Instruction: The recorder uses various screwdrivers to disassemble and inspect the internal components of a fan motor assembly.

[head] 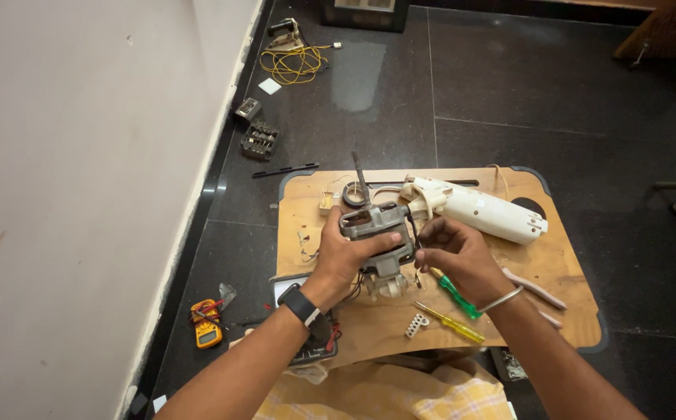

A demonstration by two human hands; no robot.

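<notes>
My left hand (pixel 343 257) grips a grey metal electric motor (pixel 373 224) with a dark shaft pointing up, held just above a small wooden table (pixel 563 272). My right hand (pixel 456 250) pinches at the motor's right side, where thin dark wires hang; I cannot tell if it holds a tool. A black watch sits on my left wrist, a metal bangle on my right. A white plastic housing (pixel 486 210) lies just behind my right hand.
A green-handled screwdriver (pixel 456 296), a yellow-handled screwdriver (pixel 455 324) and a white terminal block (pixel 416 325) lie on the table's near part. A yellow multimeter (pixel 206 324) sits on the dark floor at left. Yellow wire (pixel 291 62) and black parts (pixel 259 141) lie by the wall.
</notes>
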